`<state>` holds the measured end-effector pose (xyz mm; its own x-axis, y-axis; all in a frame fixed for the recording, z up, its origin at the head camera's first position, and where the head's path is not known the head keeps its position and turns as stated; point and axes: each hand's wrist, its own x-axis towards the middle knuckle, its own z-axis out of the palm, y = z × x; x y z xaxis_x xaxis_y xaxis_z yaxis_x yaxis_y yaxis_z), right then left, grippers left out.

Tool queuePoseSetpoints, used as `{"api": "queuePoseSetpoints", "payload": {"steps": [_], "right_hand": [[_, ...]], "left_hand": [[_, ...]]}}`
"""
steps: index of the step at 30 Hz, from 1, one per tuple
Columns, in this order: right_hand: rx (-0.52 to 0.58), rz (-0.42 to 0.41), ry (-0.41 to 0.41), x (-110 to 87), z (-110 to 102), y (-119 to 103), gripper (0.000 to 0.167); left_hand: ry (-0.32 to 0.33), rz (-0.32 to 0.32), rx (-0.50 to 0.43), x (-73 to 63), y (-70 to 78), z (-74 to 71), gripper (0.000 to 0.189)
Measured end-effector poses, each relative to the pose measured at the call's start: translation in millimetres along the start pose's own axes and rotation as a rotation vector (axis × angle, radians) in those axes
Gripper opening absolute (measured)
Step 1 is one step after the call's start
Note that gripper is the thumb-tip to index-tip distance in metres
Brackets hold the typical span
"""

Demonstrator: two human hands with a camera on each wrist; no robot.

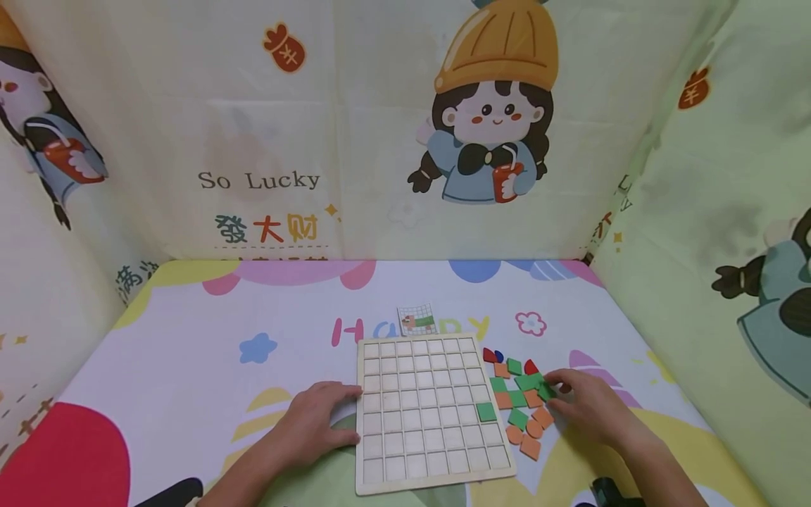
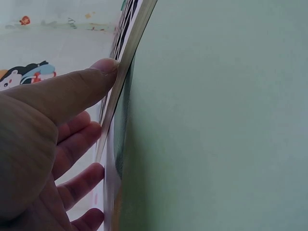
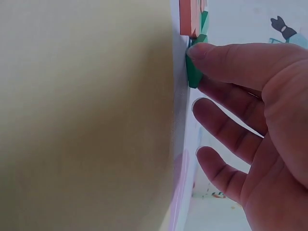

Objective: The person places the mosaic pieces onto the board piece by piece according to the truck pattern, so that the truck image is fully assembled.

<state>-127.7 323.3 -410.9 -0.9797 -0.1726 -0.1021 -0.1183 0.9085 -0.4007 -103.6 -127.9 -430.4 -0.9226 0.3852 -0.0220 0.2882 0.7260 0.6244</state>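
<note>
So the green piece (image 1: pixel 545 392) is at the outer edge of the pile, right of the board, and the right hand (image 1: pixel 592 405) has it pinched between thumb and finger. Can't tell if it's clear of the table (image 1: pixel 190 373). I'd call this the picking step; next move probably wants a clean lift without dragging its neighbours, then lining up over a cell.

Counting the loose stuff: five orange squares (image 1: pixel 530 448), two orange circles (image 1: pixel 535 429), two red pieces (image 1: pixel 490 355), one blue piece (image 1: pixel 499 358), and six or seven green squares (image 1: pixel 517 420) including the pinched one. They overlap, so don't hold me to that last count.

One wooden board (image 1: pixel 415 420), seven by seven cells by my count, with just one placed square (image 1: pixel 486 412), green, in the far-right column. Left hand (image 1: pixel 317 426) has a loose, wide grip, thumb and fingers against the board's left edge. One picture card (image 1: pixel 416 320) sits just behind the board.
</note>
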Motion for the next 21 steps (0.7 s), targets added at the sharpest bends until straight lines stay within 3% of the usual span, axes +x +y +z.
{"api": "queuePoseSetpoints", "payload": {"steps": [21], "right_hand": [[-0.01,0.024,-0.002,1.1,3.2,3.1,0.033]], "left_hand": [[0.019,0.03,0.008,-0.3,-2.9,3.1,0.062]]}}
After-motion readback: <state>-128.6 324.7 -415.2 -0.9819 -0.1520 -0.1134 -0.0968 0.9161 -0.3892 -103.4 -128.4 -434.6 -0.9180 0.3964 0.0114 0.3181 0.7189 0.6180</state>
